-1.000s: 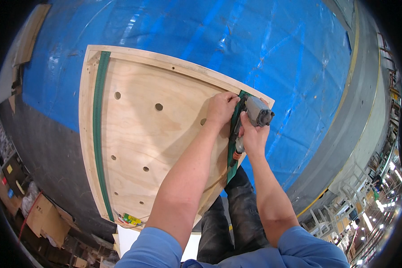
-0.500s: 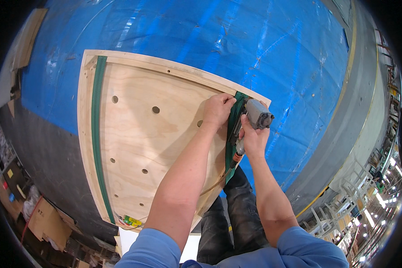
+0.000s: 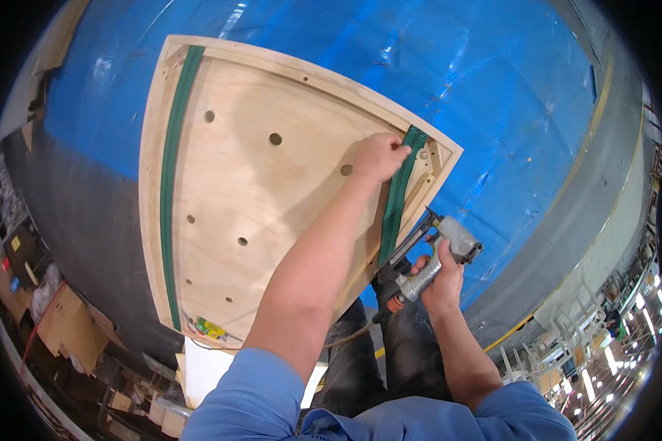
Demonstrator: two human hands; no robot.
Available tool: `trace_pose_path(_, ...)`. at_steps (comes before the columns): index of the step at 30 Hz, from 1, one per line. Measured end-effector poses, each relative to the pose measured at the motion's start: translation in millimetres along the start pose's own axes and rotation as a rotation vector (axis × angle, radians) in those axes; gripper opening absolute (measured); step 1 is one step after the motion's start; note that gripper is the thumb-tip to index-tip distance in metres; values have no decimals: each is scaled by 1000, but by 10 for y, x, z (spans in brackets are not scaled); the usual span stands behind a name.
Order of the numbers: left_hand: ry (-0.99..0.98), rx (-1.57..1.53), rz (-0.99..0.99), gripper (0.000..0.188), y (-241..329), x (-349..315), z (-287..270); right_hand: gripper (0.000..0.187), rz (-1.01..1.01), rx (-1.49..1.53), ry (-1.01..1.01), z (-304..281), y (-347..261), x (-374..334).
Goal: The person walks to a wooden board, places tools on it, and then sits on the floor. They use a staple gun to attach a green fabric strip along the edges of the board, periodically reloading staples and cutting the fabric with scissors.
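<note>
Two green strips lay on the plywood panel (image 3: 272, 213): far one (image 3: 171, 176) apparently fixed, near strip (image 3: 397, 195) pinched at its top by left hand (image 3: 379, 156), right hand (image 3: 440, 283) gripping pneumatic stapler (image 3: 435, 257) just below, fastening seemingly unfinished.

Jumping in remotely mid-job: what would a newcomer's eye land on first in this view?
First, the pale plywood panel with round holes, lying mid-frame on a bright blue sheet. Green strips run along its left edge and right edge. The left hand presses the top of the right strip, while the right hand grips a grey pneumatic nailer just off the panel's right edge.
</note>
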State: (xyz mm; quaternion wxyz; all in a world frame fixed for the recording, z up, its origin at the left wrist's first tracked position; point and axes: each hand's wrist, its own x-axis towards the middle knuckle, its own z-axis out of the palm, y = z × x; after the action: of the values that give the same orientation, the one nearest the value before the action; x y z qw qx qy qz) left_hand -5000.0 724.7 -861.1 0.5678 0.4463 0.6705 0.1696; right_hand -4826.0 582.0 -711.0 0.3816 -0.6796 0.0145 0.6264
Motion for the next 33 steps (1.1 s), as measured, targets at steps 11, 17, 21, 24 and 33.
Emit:
trace_pose_path(11, -210, -790, -266, 20, -1001, -2425, 978, 48, 134, -44, -243, -840, 391, -989)
trace_pose_path(17, -312, -886, -482, 22, -1903, -4131, 1119, 49, 7, -17, -266, -1547, 1046, -1689)
trace_pose_path(21, -263, -859, -531, 26, -2712, -5281, 1202, 51, 46, 31, -286, -2006, 1721, -2284)
trace_pose_path(24, -248, -835, -576, 24, -3034, -5990, 1253, 52, 148, -16, -353, -2569, 2160, -2514)
trace_pose_path(33, -187, -569, -524, 21, -3928, -7241, 1719, 50, 43, -47, -223, -3140, 3007, -3138)
